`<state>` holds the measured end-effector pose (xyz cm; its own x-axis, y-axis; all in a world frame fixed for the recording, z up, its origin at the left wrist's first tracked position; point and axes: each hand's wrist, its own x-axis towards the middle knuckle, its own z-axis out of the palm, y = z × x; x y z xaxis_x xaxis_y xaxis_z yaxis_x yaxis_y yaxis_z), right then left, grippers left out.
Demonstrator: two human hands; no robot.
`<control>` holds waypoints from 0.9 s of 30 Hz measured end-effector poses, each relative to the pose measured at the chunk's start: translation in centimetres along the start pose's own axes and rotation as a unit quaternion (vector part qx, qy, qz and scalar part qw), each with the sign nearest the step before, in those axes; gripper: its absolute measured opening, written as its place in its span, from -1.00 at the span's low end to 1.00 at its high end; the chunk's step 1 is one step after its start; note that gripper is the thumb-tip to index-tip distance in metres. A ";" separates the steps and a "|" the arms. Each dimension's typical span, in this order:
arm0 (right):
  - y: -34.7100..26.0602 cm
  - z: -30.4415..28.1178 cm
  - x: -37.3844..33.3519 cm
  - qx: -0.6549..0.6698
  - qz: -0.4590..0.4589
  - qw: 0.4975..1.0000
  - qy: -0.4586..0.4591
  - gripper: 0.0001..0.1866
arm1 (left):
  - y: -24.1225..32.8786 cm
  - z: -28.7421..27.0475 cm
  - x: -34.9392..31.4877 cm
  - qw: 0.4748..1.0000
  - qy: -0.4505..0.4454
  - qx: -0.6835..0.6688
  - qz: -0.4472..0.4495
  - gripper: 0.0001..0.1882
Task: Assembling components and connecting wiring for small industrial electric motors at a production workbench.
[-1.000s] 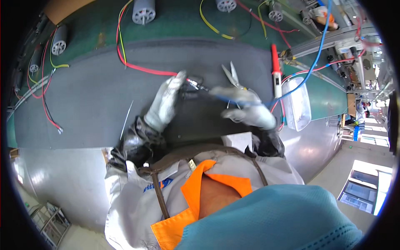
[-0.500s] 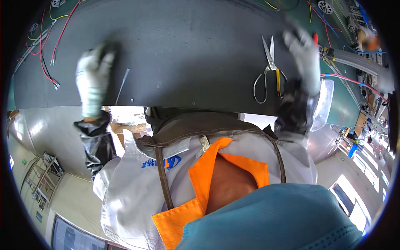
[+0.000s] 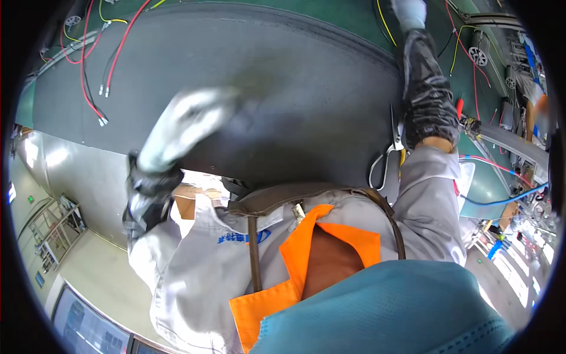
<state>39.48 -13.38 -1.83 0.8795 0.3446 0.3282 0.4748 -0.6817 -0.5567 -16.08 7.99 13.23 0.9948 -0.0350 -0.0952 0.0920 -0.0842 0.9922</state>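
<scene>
Left hand [image 3: 191,118] blurs over the black mat [image 3: 330,112] with broad room to its right, right hand [image 3: 411,10] stretches past the far edge near a yellow wire [image 3: 386,23], fingers apart or together I can't tell, and scissors [image 3: 398,141] lie beside the black sleeve [image 3: 427,88]!

A green worktop [image 3: 354,13] is largely covered by a broad dark grey mat [image 3: 330,71], whose far edge is bent into a curve by the lens. At the mat's left end, thin red and black leads [image 3: 89,97] are laid, tipped with pale connectors; beside them, a thicker red lead [image 3: 125,42] is draped. Near the mat's right edge, metal scissors [image 3: 397,143] are placed with blades pointing away, only partly seen. On the green surface beyond, a yellow wire [image 3: 385,23] and a grey motor [image 3: 478,56] are set.
</scene>
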 end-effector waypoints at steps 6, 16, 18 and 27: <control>-5.9 5.8 0.0 0.413 0.240 0.879 0.008 -0.40 | 0.6 3.9 12.2 0.988 0.065 0.109 0.090 -0.60; -22.9 -11.0 -31.5 0.319 0.093 0.889 -0.314 -0.42 | -6.0 3.8 15.6 0.808 0.329 0.370 0.320 -0.38; -21.0 -13.4 -37.8 0.143 -0.103 0.953 -0.247 -0.30 | -5.6 6.0 14.1 0.834 0.231 0.373 0.334 -0.40; -19.1 -14.5 -32.9 -0.113 -0.222 0.952 -0.180 -0.62 | -7.3 7.3 4.6 0.881 0.209 0.379 0.194 -0.49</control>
<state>1.01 -21.08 9.02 0.5676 0.8019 0.1864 0.8185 -0.5253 -0.2326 -12.50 1.19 4.93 0.8888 0.1492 0.4334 -0.1552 -0.7918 0.5907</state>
